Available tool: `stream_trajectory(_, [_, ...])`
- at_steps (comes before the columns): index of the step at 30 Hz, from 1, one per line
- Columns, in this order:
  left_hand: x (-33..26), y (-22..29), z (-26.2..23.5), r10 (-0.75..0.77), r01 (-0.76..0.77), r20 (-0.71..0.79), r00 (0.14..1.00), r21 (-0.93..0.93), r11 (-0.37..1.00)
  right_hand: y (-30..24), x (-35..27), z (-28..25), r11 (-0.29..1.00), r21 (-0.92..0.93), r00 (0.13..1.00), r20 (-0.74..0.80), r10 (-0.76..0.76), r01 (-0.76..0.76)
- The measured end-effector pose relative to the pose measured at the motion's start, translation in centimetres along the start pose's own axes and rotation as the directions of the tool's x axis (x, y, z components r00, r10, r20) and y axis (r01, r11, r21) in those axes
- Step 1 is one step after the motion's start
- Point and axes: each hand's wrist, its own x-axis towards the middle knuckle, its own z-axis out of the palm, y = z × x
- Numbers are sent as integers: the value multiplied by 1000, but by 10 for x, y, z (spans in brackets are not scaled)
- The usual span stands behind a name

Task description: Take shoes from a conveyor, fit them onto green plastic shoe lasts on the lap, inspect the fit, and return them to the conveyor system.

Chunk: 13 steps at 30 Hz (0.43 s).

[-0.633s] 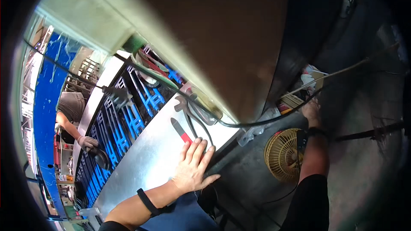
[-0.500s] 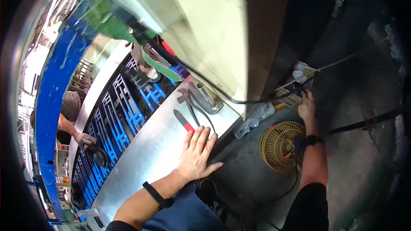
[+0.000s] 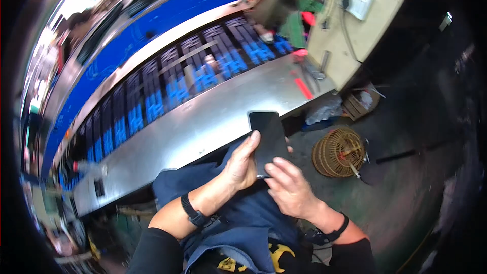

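Note:
A dark smartphone (image 3: pixel 269 139) is held over my lap, its black face turned up. My left hand (image 3: pixel 242 165) wraps around its left side, the thumb along the edge, and fingertips show at the far side. At the phone's lower right corner, my right hand (image 3: pixel 291 187) has its fingers bent and pressed together against the edge. Part of the right hand's grip is hidden by its own fingers.
Beyond my lap runs a metal work table (image 3: pixel 187 132), with a row of blue-and-black parts (image 3: pixel 177 89) behind it. A red-handled tool (image 3: pixel 303 89) lies at its right end. A round wicker basket (image 3: pixel 337 152) and a cardboard box (image 3: pixel 361 102) stand on the floor at right.
My left hand has left the table and now holds a smartphone. My right hand has come back from near the floor box to the phone. The view has swung left.

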Motion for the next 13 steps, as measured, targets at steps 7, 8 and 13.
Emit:
stream_trajectory(7, [-180, 79, -85, 600, -522, -247, 761, 317, 792, -100, 107, 117, 762, 585, 944, 19, 330, -278])
stream_trajectory(8, [-192, 81, -95, 648, -574, -207, 733, 323, 753, -110, 116, 136, 746, 599, 951, 98, 293, -292])
stream_trajectory(13, [-226, 92, -149, 740, -637, -233, 631, 388, 666, -138, 137, 203, 813, 519, 964, 179, 197, -262])
